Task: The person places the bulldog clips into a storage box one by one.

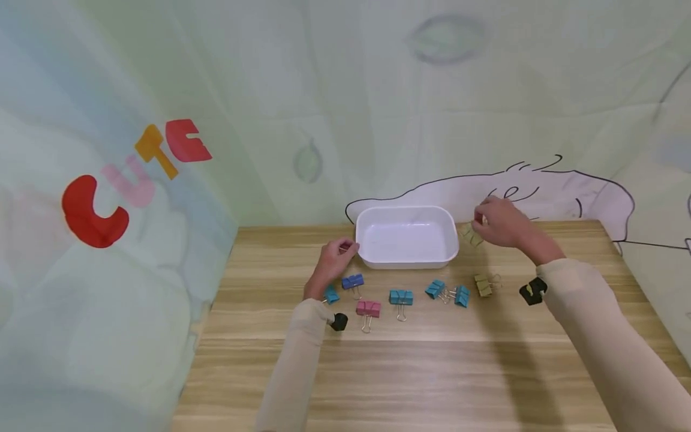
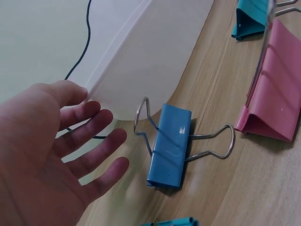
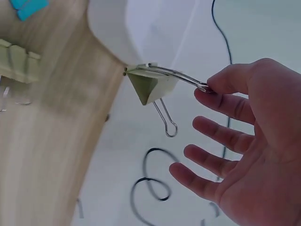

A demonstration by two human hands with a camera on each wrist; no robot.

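My right hand (image 1: 482,221) hovers just right of the white tray (image 1: 378,259). Its thumb and forefinger pinch the wire handle of an olive binder clip (image 1: 471,235); in the right wrist view that olive clip (image 3: 151,84) hangs beside the tray's corner (image 3: 113,33), and the hand's (image 3: 207,87) other fingers are spread. My left hand (image 1: 345,246) is at the tray's left end. Seen from the left wrist, this hand (image 2: 94,136) holds nothing, fingers straight and apart, next to the tray wall (image 2: 150,52) and a blue binder clip (image 2: 169,146).
A row of binder clips lies in front of the tray: blue (image 1: 352,281), pink (image 1: 368,309), several teal ones (image 1: 400,296) and another olive one (image 1: 483,285). The wooden table (image 1: 432,372) ends at a printed cloth backdrop (image 1: 135,180) behind and to the left.
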